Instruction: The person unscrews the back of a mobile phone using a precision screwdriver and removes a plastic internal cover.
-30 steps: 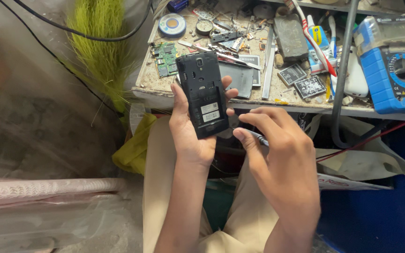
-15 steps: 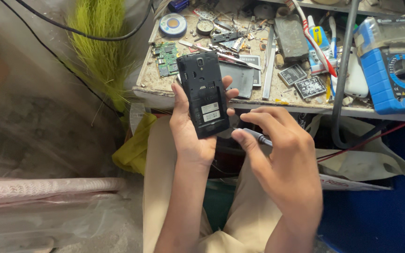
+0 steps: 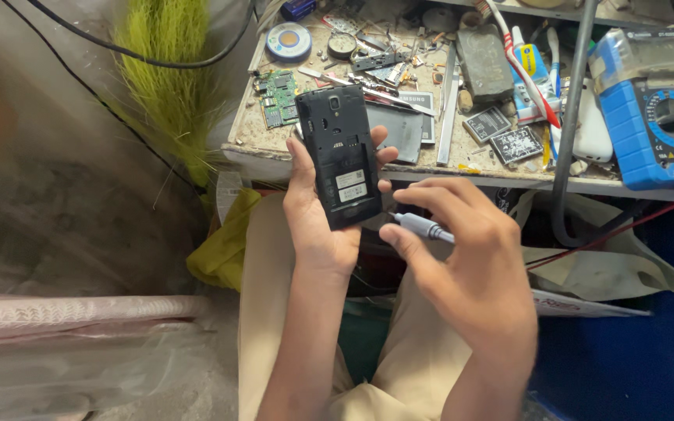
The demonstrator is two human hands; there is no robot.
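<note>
- the left hand (image 3: 317, 226) is wrapped around a black phone (image 3: 342, 158) with its back cover off, held upright, thumb on one edge and fingertips on the other
- the right hand (image 3: 470, 265) pinches a slim grey screwdriver (image 3: 421, 226) between thumb and fingers, its tip just beside the phone's lower right corner
- beyond both hands lies a cluttered surface (image 3: 274, 148): a green circuit board (image 3: 278, 97) past the left hand, a blue multimeter (image 3: 653, 117) far to the right of the right hand

One phone (image 3: 343, 160), one screwdriver (image 3: 423, 227), one multimeter (image 3: 653, 117).
</note>
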